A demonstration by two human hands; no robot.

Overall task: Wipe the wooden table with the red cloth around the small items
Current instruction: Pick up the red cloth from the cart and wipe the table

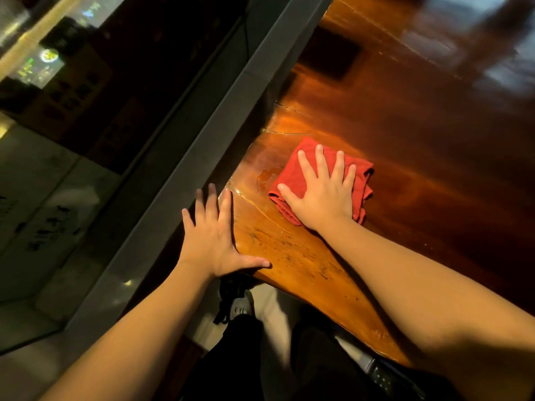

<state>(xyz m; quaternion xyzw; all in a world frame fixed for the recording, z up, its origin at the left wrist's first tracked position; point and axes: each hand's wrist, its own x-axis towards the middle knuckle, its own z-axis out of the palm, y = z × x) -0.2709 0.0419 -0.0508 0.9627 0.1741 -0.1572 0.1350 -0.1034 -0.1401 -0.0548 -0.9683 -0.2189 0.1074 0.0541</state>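
The folded red cloth [292, 178] lies on the glossy wooden table [419, 146] near its left corner. My right hand [321, 192] presses flat on top of the cloth, fingers spread, covering most of it. My left hand [214, 235] rests flat at the table's left edge, fingers spread and pointing away from me, thumb on the wood, holding nothing. A small wet patch [265, 173] glistens just left of the cloth. No small items show on this part of the table.
A grey ledge or frame [202, 134] runs diagonally along the table's left side, with dark glass beyond it. A dark square patch [333, 53] sits farther up the table. My legs in dark trousers and a shoe [241, 308] are below the table's near edge.
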